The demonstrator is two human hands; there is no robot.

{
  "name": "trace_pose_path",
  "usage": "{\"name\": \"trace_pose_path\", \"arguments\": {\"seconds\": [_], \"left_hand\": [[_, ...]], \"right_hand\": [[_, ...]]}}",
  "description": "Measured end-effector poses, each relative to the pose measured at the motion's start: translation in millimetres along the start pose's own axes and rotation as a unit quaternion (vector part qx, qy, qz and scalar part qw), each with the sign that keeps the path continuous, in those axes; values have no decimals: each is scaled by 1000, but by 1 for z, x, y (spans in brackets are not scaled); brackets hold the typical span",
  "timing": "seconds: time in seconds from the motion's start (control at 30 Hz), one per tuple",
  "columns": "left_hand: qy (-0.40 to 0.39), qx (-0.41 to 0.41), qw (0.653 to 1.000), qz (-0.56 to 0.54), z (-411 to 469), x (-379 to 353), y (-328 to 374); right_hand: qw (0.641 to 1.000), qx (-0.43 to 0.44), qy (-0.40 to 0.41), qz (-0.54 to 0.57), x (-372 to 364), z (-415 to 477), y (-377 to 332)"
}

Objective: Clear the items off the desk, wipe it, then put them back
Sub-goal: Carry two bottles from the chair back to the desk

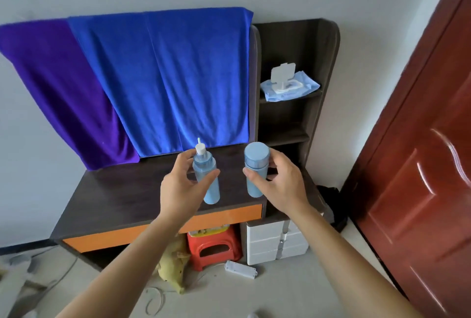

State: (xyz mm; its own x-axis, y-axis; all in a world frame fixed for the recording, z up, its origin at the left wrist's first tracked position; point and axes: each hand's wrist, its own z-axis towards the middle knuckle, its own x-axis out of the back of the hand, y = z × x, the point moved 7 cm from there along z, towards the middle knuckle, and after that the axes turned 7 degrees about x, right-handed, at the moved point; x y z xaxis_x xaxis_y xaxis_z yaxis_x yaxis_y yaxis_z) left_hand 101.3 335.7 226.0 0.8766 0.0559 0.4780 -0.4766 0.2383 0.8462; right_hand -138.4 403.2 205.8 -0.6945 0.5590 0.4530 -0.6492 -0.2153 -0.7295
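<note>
Two light blue bottles stand upright near the front right of the dark desk top (109,190). The pump bottle (207,180) has a white nozzle, and my left hand (183,187) curls around it with thumb and fingers at its sides. The capped bottle (255,169) has a wide blue lid, and my right hand (277,182) wraps it from the right. Whether the fingers press the bottles or just ring them cannot be made out.
A blue towel (175,75) and a purple cloth (58,88) hang behind the desk. A wet-wipe pack (288,87) lies on the side shelf. Under the desk stand a red stool (214,246) and white drawers (272,241). A red-brown door (420,164) is at right.
</note>
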Motion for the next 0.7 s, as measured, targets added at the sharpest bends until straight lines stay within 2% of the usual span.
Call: {"name": "trace_pose_path", "arguments": {"seconds": [0.2, 0.33, 0.7], "left_hand": [[-25, 18, 1000, -2, 123, -38, -15], [-30, 58, 997, -36, 179, -57, -46], [-148, 146, 978, -11, 296, -162, -169]], "right_hand": [[1000, -10, -11, -14, -40, 118, 50], [998, -61, -18, -17, -74, 165, 84], [970, -241, -15, 18, -185, 199, 199]]}}
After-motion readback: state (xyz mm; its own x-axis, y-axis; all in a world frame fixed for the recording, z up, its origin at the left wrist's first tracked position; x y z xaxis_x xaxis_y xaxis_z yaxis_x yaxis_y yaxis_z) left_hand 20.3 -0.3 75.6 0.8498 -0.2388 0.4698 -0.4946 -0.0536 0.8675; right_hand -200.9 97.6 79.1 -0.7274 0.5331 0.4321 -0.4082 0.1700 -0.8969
